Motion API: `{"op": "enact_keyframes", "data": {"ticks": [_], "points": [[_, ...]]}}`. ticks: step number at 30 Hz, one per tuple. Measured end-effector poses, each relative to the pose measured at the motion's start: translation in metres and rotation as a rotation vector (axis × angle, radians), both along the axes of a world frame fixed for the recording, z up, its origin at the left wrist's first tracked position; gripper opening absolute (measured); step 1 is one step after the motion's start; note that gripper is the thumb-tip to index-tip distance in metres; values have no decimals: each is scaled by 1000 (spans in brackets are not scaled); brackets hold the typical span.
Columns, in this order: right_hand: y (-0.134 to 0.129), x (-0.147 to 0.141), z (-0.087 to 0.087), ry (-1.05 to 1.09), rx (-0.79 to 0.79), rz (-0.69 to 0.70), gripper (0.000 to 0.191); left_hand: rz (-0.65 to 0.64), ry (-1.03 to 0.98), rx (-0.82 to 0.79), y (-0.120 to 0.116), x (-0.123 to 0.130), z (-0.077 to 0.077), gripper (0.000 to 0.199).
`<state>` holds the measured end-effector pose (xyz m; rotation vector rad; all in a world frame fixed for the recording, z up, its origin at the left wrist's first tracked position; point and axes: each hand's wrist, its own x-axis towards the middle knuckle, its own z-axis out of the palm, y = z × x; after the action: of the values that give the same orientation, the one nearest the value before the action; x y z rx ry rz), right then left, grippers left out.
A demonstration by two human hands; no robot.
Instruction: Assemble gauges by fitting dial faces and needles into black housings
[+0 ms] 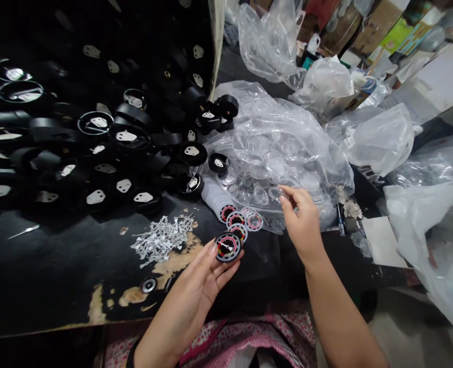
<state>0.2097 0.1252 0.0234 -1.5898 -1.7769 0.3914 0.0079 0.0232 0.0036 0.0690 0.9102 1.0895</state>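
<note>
My left hand (207, 276) holds a small round pressure gauge (227, 247) by its rim, its black, red and grey dial facing up with a white pointer on it. Between the thumb and fingers of my right hand (300, 217) is a clear round lens (275, 193), held over the mouth of a plastic bag (288, 138) full of such discs. Just beyond the gauge, several loose dial faces (236, 221) lie fanned out from a long stack of dials (213, 197). Left of them sits a heap of white pointers (161, 237).
Many black gauge housings (134, 138) with white plates are piled at the left. One pointer (23, 231) lies alone, and a small black ring-shaped part (149, 285) rests near the front edge. A screwdriver (340, 220), a white card (384, 242) and plastic bags (433, 245) are at the right.
</note>
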Motion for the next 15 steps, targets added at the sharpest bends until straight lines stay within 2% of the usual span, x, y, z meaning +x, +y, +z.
{"op": "enact_keyframes", "data": {"ticks": [3,7,10,12,15], "points": [[3,7,4,-8,-117,10,28,5,0,4,1,0,1,26],[-7,8,23,68,-207,48,31,8,-11,-14,4,1,3,26],[-28,-12,33,227,-306,280,31,-19,-48,-52,6,4,7,24],[-43,-30,32,231,-295,426,31,-17,-51,-22,6,6,9,26],[-56,-49,26,104,-224,476,33,-6,44,73,3,7,11,28]]}}
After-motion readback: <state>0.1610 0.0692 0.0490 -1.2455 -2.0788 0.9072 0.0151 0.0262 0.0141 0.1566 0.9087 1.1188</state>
